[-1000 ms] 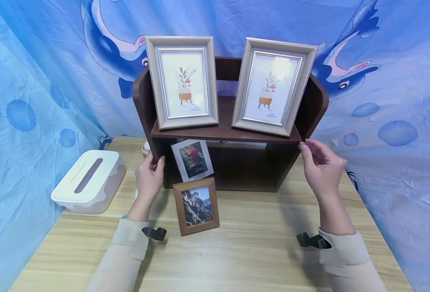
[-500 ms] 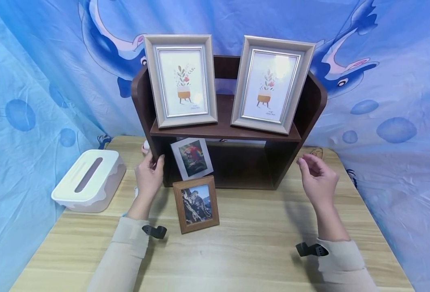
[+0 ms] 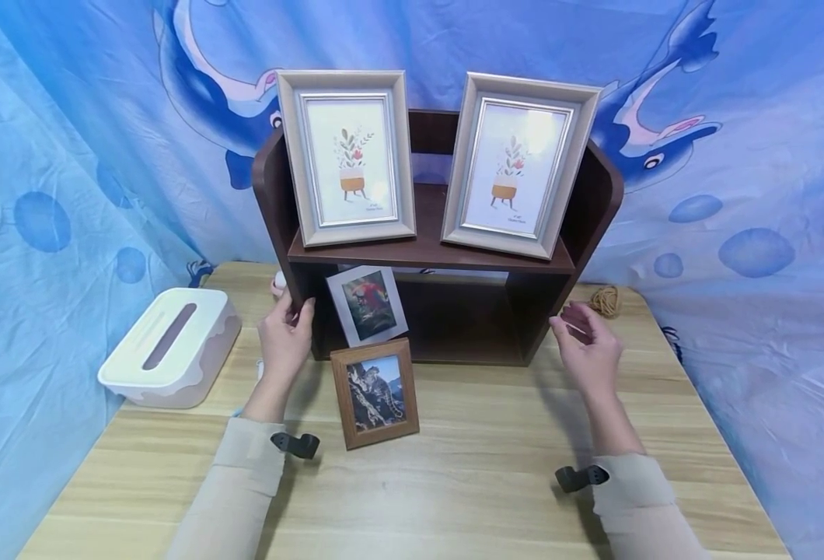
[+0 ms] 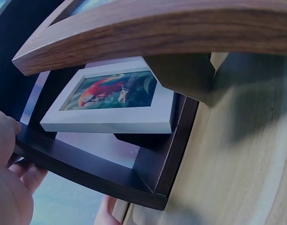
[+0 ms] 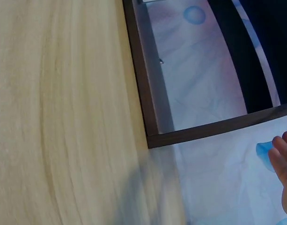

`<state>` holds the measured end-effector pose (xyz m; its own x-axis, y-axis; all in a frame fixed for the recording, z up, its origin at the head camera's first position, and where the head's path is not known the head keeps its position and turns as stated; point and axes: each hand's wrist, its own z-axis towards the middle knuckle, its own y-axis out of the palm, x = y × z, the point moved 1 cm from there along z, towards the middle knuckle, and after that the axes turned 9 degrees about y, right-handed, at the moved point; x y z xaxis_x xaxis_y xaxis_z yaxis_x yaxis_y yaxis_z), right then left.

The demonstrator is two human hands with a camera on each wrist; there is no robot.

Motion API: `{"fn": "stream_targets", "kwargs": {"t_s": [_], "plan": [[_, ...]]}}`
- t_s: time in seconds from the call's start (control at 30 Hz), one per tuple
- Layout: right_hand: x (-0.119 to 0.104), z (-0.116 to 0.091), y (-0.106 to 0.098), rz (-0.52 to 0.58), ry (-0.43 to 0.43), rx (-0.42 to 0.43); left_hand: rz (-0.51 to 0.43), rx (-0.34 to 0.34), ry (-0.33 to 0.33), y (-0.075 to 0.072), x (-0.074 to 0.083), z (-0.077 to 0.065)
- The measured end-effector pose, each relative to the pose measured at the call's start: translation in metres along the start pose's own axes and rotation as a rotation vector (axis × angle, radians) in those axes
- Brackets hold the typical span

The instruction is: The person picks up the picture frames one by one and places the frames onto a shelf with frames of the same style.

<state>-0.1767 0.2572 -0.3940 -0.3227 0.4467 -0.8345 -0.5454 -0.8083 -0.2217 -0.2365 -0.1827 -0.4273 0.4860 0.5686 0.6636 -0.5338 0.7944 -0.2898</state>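
Observation:
A dark brown two-tier shelf point(image 3: 426, 253) stands on the table. My left hand point(image 3: 286, 338) grips the front edge of its left side panel, thumb on the inner side and fingers behind in the left wrist view. Close beside the right side panel is my right hand point(image 3: 590, 350), fingers loosely bent and holding nothing; the right wrist view shows its fingertips just off the panel. Two beige photo frames, left point(image 3: 347, 158) and right point(image 3: 521, 165), stand on the upper tier. A white parrot frame point(image 4: 108, 103) leans in the lower tier, behind a wooden leopard frame point(image 3: 375, 393) on the table.
A white tissue box point(image 3: 174, 346) sits on the table point(image 3: 454, 482) at the left. Behind my right hand lies a coil of brown twine point(image 3: 605, 301). A blue curtain point(image 3: 755, 155) with dolphins hangs behind the shelf and down both sides.
My right hand has come away from the right panel at middle-board height and moved down and left beside the panel's lower part. The left hand keeps its hold; the shelf and frames look unmoved.

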Motion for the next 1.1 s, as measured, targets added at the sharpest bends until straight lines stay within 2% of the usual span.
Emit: {"fn": "stream_targets", "kwargs": {"t_s": [0.2,0.47,0.63,0.77,0.93,1.1], "plan": [[0.002,0.002,0.009,-0.018,0.0,-0.053,-0.036,-0.036,-0.032,-0.006,-0.003,-0.004],[-0.001,0.004,0.013,-0.022,0.047,-0.103,-0.12,-0.155,-0.118,-0.016,-0.013,-0.025],[-0.005,0.006,0.018,-0.028,0.016,-0.101,-0.143,-0.195,-0.113,-0.024,-0.015,-0.036],[0.001,0.011,0.025,-0.048,-0.025,-0.079,-0.137,-0.211,-0.11,-0.026,-0.013,-0.045],[0.025,0.018,0.03,-0.043,-0.007,-0.045,-0.15,-0.222,-0.142,-0.028,-0.006,-0.052],[0.035,0.019,0.03,-0.047,0.012,-0.046,-0.175,-0.236,-0.147,-0.035,0.019,-0.055]]}}
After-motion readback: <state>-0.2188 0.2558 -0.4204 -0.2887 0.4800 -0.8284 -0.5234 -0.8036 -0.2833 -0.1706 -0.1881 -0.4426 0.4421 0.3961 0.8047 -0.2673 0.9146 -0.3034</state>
